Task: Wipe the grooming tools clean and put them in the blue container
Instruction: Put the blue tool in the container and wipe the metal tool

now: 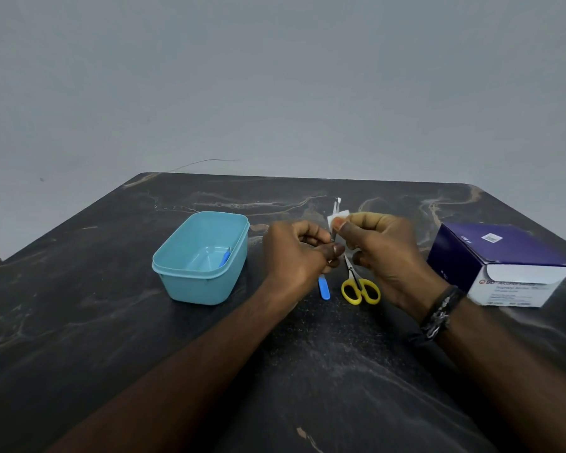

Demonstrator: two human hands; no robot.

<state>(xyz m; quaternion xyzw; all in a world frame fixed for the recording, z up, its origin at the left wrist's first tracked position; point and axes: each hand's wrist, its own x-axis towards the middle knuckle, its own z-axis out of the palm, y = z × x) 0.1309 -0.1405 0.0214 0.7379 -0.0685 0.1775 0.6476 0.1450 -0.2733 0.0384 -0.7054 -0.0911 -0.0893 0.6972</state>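
My left hand [296, 253] grips a thin metal grooming tool [335, 210] that sticks upward between both hands. My right hand [383, 253] pinches a small white wipe [335, 220] against that tool. A blue-handled tool [324, 288] lies on the table just below my left hand. Yellow-handled scissors [360, 287] lie beside it, partly under my right hand. The blue container [196, 282] stands to the left, open, with one small blue-handled tool [225, 258] inside it.
A purple and white box of alcohol swabs [500, 266] stands at the right, close to my right wrist. The dark marbled table [111, 322] ends at a grey wall behind. A dark bracelet sits on my right wrist.
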